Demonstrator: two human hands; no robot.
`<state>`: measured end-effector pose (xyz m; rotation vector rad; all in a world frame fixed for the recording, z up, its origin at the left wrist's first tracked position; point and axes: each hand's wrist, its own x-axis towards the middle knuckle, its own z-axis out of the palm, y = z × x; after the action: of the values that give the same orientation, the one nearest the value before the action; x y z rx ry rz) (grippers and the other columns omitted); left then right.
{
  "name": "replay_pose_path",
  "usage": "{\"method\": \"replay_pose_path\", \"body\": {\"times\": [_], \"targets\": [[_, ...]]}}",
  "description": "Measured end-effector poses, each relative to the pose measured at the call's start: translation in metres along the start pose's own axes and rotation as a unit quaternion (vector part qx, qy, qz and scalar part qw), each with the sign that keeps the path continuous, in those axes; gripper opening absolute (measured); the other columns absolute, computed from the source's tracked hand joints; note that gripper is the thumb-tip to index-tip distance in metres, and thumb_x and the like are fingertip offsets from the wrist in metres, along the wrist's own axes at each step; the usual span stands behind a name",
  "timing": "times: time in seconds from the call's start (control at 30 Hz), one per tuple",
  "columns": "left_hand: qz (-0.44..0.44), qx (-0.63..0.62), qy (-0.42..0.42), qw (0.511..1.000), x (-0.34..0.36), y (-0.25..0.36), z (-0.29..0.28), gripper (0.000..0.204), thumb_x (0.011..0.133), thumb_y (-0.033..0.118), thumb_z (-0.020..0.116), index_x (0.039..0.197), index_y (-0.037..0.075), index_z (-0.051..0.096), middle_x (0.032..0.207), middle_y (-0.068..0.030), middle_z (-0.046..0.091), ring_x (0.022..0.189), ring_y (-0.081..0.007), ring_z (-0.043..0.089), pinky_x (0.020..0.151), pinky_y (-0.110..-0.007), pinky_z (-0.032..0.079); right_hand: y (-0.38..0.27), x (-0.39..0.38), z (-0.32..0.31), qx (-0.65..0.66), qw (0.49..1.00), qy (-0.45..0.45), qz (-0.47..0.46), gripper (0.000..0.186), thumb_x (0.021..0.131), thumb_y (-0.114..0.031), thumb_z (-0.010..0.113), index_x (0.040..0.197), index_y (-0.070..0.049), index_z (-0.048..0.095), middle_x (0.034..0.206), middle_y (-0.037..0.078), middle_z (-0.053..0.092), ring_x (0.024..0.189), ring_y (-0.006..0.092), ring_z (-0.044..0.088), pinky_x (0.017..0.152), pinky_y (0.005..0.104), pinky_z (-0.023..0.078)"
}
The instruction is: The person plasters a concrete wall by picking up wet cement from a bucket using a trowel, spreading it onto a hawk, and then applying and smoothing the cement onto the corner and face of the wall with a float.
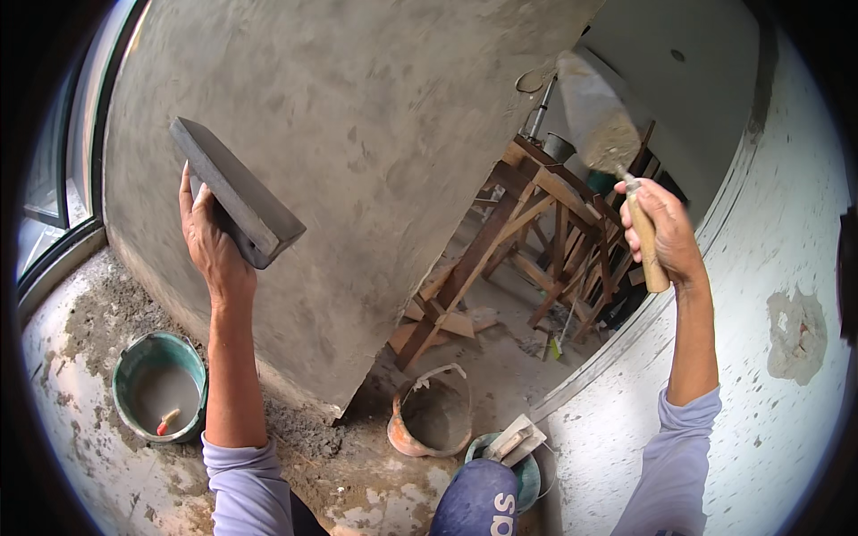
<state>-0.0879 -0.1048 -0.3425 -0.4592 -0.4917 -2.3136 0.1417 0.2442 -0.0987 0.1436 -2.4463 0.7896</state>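
My left hand [216,234] grips a dark grey rectangular plastering float [250,205], held at a slant in front of the mottled plastered wall [331,134]. In my right hand [666,234] is the wooden handle of a trowel [606,134], its blade pointing up and smeared with mortar, over the opening at the wall's right edge. The two tools are well apart.
Below are a green bucket [125,397] of grey liquid, an orange bucket [402,438] and another bucket [527,482] with a tool across it. Wooden trestles [469,272] stand beyond the wall's edge. A window [63,152] is left, a white speckled wall [751,447] right.
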Motion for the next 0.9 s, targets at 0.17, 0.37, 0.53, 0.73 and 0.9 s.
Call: {"method": "replay_pose_path", "body": {"times": [0.17,0.37,0.53,0.73,0.9], "targets": [[0.01,0.053,0.001,0.999,-0.002,-0.001,0.002,0.051,0.106,0.023,0.044,0.153,0.004,0.034,0.119,-0.0081,0.06,0.1,-0.0148,0.062,0.086,-0.03,0.053,0.001,-0.012,0.01,-0.054,0.997,-0.061,-0.01,0.039,0.108,-0.032,0.041,0.121,0.001,0.057,0.078,0.001,0.054,0.056,0.004,0.05,0.046,0.0191,0.044],[0.028,0.136,-0.088,0.986,-0.009,-0.018,-0.035,0.049,0.109,0.034,0.034,0.147,0.004,0.04,0.132,-0.011,0.056,0.117,-0.0204,0.059,0.099,-0.035,0.052,-0.002,0.008,0.012,-0.153,0.983,-0.097,-0.019,0.033,0.108,-0.03,0.043,0.115,-0.002,0.059,0.074,-0.001,0.053,0.057,0.0041,0.051,0.047,0.0204,0.043],[-0.167,-0.175,-0.058,0.969,0.003,-0.026,-0.013,0.046,0.108,0.036,0.033,0.137,0.005,0.052,0.129,-0.0114,0.06,0.114,-0.0249,0.061,0.098,-0.038,0.053,-0.021,0.029,-0.018,-0.097,0.995,-0.024,-0.002,0.039,0.107,-0.034,0.04,0.118,-0.002,0.058,0.075,-0.001,0.053,0.054,0.0034,0.049,0.046,0.0202,0.043],[-0.012,-0.137,-0.163,0.977,0.112,-0.065,0.069,0.045,0.107,0.034,0.035,0.137,0.004,0.05,0.118,-0.0103,0.063,0.106,-0.0241,0.063,0.091,-0.035,0.055,0.002,0.012,0.004,-0.05,0.992,-0.092,0.073,0.036,0.106,-0.03,0.041,0.122,-0.001,0.057,0.074,0.0,0.053,0.052,0.0049,0.048,0.046,0.02,0.044],[0.092,-0.109,-0.148,0.979,0.138,-0.078,0.169,0.036,0.102,0.022,0.033,0.125,0.004,0.053,0.114,-0.0052,0.056,0.105,-0.0189,0.055,0.093,-0.034,0.048,0.028,-0.024,0.037,-0.145,0.979,-0.142,-0.003,0.037,0.105,-0.035,0.043,0.116,-0.003,0.057,0.07,0.002,0.055,0.056,0.011,0.053,0.052,0.0281,0.046]]}}
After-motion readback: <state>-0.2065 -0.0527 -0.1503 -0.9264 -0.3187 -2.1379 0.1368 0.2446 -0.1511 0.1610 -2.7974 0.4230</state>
